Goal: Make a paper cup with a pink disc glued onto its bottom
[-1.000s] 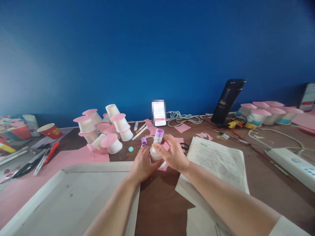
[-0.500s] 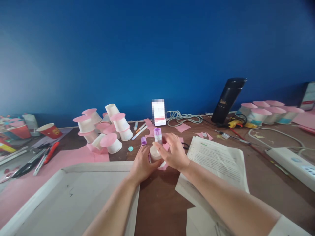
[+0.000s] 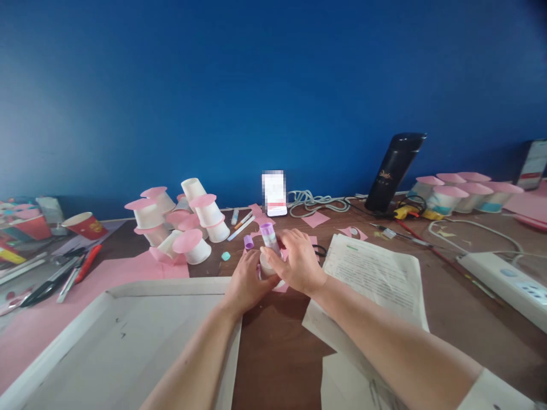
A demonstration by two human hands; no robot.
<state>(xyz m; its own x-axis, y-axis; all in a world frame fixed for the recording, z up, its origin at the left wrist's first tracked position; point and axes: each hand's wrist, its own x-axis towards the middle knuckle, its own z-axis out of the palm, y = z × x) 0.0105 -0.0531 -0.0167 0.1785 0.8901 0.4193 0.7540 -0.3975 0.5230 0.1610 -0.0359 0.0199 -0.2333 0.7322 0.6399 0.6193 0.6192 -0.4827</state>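
My right hand [image 3: 298, 257] is closed around a glue stick [image 3: 268, 230] with a purple end, which leans to the left over a white paper cup [image 3: 266, 265]. My left hand [image 3: 248, 282] wraps the near left side of that cup and keeps it on the table. Where the glue stick meets the cup is partly hidden by my right fingers. A purple cap [image 3: 248, 242] lies just beyond my left fingers, with a small teal piece [image 3: 225, 256] to its left. Pink paper [image 3: 282, 288] shows under and around the cup.
White cups with pink paper discs [image 3: 204, 210] are stacked at the left. A white tray [image 3: 171, 287] fills the near left. Printed sheets [image 3: 376, 279] lie under my right forearm. A phone [image 3: 274, 193] stands by the wall, a black flask [image 3: 395, 171] and a power strip [image 3: 508, 279] at the right.
The glue stick, upright before, has tilted to the left in my right hand. My left hand stays on the cup. The whole view has shifted slightly.
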